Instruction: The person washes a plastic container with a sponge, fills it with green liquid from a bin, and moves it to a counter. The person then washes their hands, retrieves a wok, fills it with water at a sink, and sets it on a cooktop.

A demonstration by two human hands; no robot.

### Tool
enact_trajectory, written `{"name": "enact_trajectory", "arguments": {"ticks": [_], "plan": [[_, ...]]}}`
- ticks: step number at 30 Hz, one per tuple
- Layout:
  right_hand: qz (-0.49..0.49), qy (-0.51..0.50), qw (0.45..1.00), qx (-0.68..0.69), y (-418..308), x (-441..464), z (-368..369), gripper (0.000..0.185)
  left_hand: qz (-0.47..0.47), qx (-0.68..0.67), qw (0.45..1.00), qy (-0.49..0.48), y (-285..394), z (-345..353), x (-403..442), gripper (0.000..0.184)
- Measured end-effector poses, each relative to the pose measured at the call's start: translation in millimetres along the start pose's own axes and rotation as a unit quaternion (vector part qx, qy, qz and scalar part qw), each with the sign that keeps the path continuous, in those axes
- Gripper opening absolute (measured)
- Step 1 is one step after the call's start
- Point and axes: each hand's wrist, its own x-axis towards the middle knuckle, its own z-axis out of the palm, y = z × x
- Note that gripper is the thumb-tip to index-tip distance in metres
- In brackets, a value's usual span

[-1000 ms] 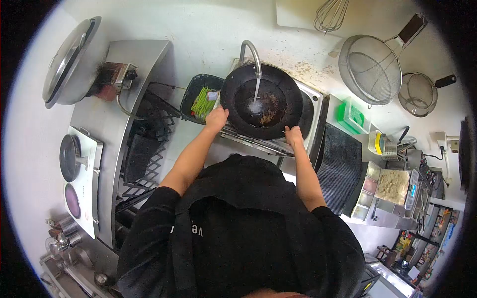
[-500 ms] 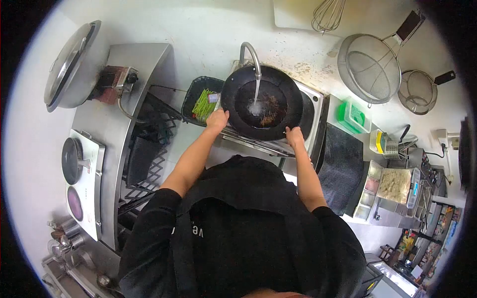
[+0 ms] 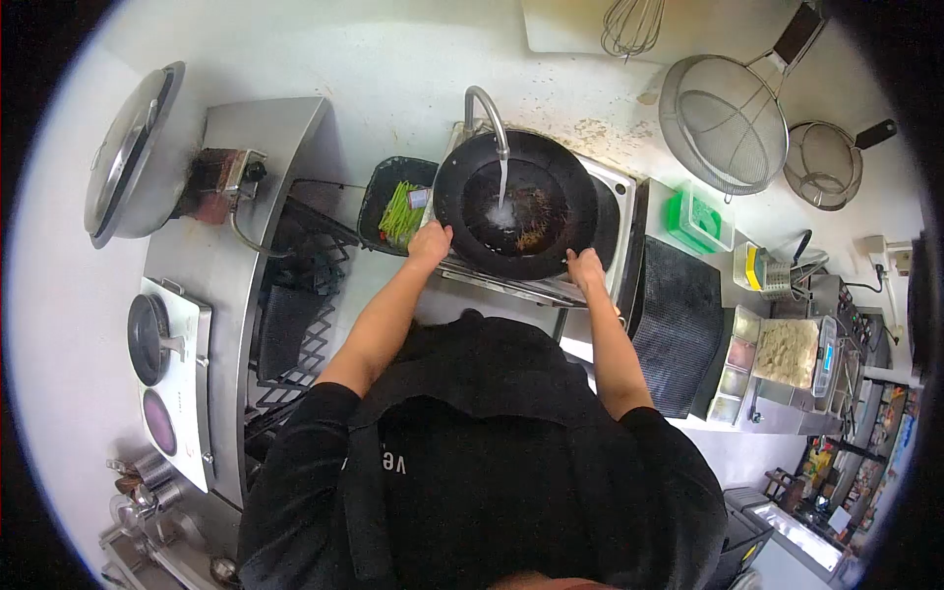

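Observation:
A large black wok [image 3: 573, 211] sits over the sink [image 3: 621, 211], under the faucet [image 3: 485, 98]. Water streams from the spout into it and splashes white on the dark bottom. Brown bits or bristles [image 3: 532, 236] lie in the water; which they are I cannot tell. My left hand [image 3: 430, 242] is closed on the wok's left edge, and my right hand [image 3: 585, 267] grips its lower right edge. Just left of the wok, a dark basket [image 3: 370, 211] holds green stalks [image 3: 401, 210] with a labelled packet.
Mesh strainers [image 3: 723, 123] and a whisk [image 3: 632, 28] hang on the wall. To the right are a green container [image 3: 696, 220], a black mat [image 3: 678, 324] and ingredient trays [image 3: 733, 364]. At left stands a steel counter [image 3: 231, 295] with a white double hob [image 3: 187, 374] and a pan.
My view has shifted slightly. Both hands stay on the wok's edge, and water keeps running into it; the brown bits have shifted a little.

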Motion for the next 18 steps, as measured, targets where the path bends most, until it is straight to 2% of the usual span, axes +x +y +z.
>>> {"name": "enact_trajectory", "arguments": {"ticks": [2, 4, 7, 12, 14, 15, 17, 18], "plan": [[0.013, -0.016, 1.0, -0.001, -5, -8, -7, 0.052, 0.007, 0.003, 1.0, -0.012, 2, 0, -2, 0.041], [0.007, -0.006, 1.0, 0.008, 2, -7, -8, 0.051, 0.019, -0.034, 0.999, 0.02, 2, 8, -3, 0.041], [0.031, -0.04, 0.998, 0.031, 1, -5, -9, 0.052, 0.051, -0.029, 0.998, -0.005, -4, 8, 3, 0.04], [0.01, 0.011, 0.999, 0.042, 10, 1, 0, 0.055, 0.053, -0.021, 0.998, -0.028, -7, 8, 9, 0.039], [-0.039, 0.133, 0.989, -0.041, 9, -8, 2, 0.057, 0.058, -0.02, 0.998, -0.025, -13, 14, 14, 0.038], [-0.039, 0.135, 0.989, -0.039, 8, -11, -1, 0.057, 0.064, -0.03, 0.997, -0.009, -13, 16, 12, 0.038], [-0.099, 0.234, 0.967, 0.004, 1, -23, -24, 0.053, 0.072, -0.041, 0.996, 0.01, -11, 13, 6, 0.038], [-0.135, 0.266, 0.948, 0.115, -21, -45, -49, 0.044, 0.06, -0.045, 0.997, 0.007, -7, 8, 2, 0.038]]}}
